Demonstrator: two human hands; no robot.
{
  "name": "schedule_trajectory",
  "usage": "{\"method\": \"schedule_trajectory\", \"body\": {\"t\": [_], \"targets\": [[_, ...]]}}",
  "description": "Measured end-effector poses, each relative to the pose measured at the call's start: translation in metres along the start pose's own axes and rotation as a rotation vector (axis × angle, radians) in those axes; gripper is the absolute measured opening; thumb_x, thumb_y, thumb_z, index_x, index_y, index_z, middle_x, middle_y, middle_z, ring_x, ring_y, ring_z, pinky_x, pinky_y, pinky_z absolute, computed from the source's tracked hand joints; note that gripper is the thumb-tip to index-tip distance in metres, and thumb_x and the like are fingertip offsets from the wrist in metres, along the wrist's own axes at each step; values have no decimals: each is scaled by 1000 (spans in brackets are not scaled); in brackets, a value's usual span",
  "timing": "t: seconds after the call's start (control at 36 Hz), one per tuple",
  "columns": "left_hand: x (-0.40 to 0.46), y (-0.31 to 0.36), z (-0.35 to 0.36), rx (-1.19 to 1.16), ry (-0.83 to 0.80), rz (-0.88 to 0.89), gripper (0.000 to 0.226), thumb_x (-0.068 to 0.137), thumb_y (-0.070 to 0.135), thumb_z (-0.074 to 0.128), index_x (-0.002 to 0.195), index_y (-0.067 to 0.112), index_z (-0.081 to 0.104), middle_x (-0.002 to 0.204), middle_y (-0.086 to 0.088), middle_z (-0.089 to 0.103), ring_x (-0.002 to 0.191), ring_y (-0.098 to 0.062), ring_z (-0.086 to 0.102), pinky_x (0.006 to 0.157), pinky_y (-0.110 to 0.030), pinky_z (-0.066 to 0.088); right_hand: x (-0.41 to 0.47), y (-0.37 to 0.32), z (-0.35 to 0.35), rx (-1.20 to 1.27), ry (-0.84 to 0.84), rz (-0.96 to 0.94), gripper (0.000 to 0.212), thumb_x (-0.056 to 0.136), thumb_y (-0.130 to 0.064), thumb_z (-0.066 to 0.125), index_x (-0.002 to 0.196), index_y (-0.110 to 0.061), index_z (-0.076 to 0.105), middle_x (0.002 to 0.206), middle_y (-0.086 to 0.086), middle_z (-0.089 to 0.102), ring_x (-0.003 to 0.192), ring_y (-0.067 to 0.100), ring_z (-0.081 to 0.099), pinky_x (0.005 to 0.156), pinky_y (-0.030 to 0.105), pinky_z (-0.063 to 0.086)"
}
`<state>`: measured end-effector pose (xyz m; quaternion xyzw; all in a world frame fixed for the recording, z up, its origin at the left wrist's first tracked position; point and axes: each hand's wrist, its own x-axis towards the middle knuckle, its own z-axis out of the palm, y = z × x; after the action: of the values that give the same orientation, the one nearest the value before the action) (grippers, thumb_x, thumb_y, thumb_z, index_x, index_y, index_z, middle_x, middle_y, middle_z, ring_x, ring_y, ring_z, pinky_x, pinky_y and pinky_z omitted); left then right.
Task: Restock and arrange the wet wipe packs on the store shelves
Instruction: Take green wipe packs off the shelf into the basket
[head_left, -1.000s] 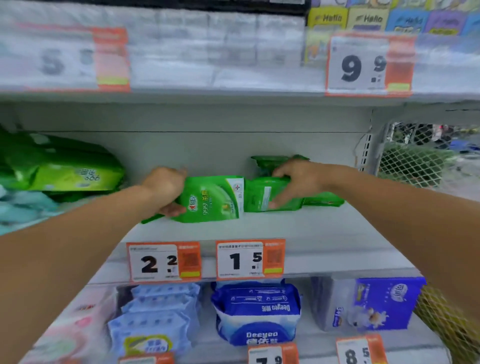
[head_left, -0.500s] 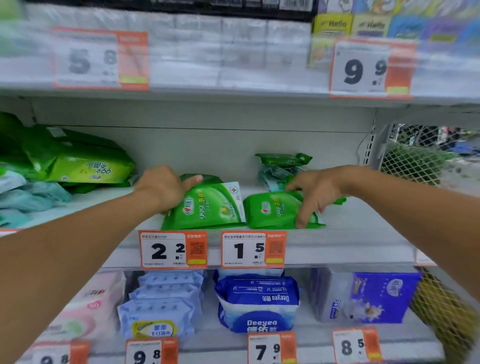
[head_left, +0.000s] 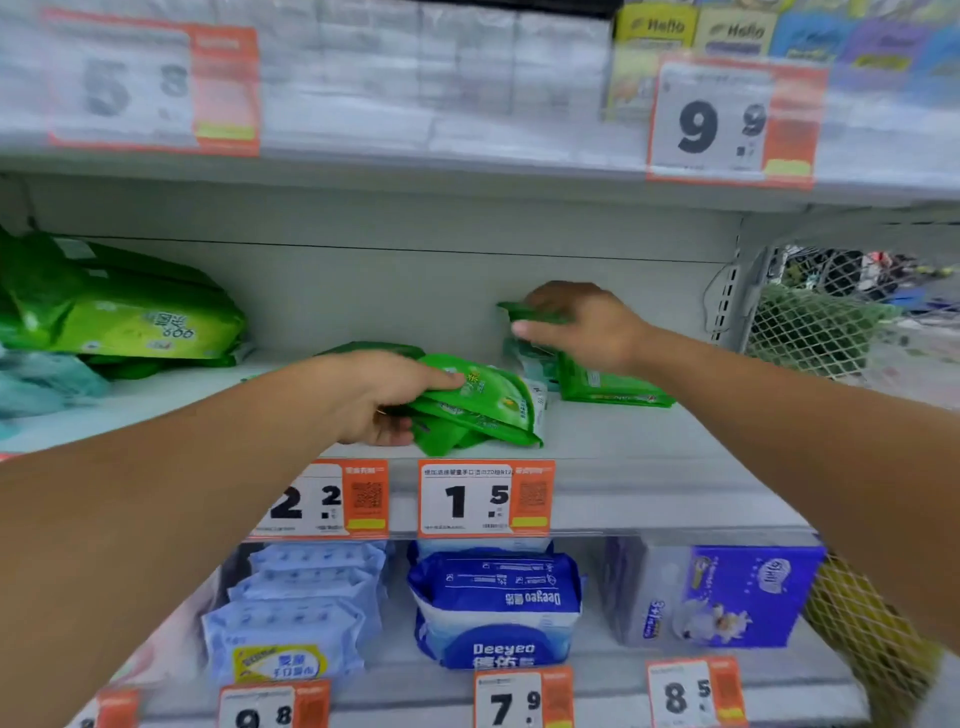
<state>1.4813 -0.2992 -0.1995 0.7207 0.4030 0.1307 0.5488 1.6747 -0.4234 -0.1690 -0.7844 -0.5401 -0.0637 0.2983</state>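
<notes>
While both arms reach into the middle shelf (head_left: 649, 447), the head view shows the left hand (head_left: 374, 397) clamped on a fanned bunch of small green wipe packs (head_left: 478, 410) at the shelf's front edge, thumb on top and fingers beneath. The right hand (head_left: 587, 325) sits further back, pinching the top of another green pack (head_left: 524, 312) that rests on a short stack (head_left: 613, 387) near the back wall. To do this well, I would square the bunch in the left hand first, labels facing out, then set it down directly above the 1.5 price tag (head_left: 485, 499) so stock and tag match. The rear pack should come forward flat, not dragged, or the stack under it may topple. Large green packs (head_left: 130, 322) lie well apart at the left.
</notes>
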Motion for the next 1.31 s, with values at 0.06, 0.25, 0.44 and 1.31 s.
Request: {"method": "schedule_trajectory", "body": {"t": [0.06, 0.25, 0.44, 1.31], "targets": [[7, -1, 5, -2, 24, 10, 25, 84, 37, 76, 90, 17, 62, 89, -1, 68, 79, -13, 60, 64, -22, 46, 9, 24, -13, -298, -17, 163, 80, 81, -34, 79, 149, -20, 39, 148, 6, 47, 131, 27, 48, 106, 31, 42], [-2, 10, -10, -113, 50, 218, 31, 86, 24, 75, 111, 26, 56, 105, 4, 68, 101, -17, 62, 99, -56, 44, -11, 77, -15, -247, -279, 373, 93, 78, -48, 77, 154, -24, 28, 154, 2, 39, 135, 24, 43, 109, 31, 38], [-12, -2, -32, -342, 79, 304, 21, 96, 7, 59, 85, 21, 48, 90, -8, 68, 71, -19, 66, 61, -47, 57, -34, 57, -19, -33, -270, 339, 44, 83, -38, 75, 112, -6, 67, 98, 9, 59, 93, 25, 58, 84, 38, 55], [-279, -301, -216, -163, 525, 48, 32, 95, 9, 63, 72, 20, 44, 81, -13, 54, 70, -21, 51, 53, -29, 37, -228, -314, 200, 1044, -767, 365, 32, 85, -37, 69, 109, -16, 72, 98, 3, 78, 91, 19, 73, 88, 41, 58]]}}
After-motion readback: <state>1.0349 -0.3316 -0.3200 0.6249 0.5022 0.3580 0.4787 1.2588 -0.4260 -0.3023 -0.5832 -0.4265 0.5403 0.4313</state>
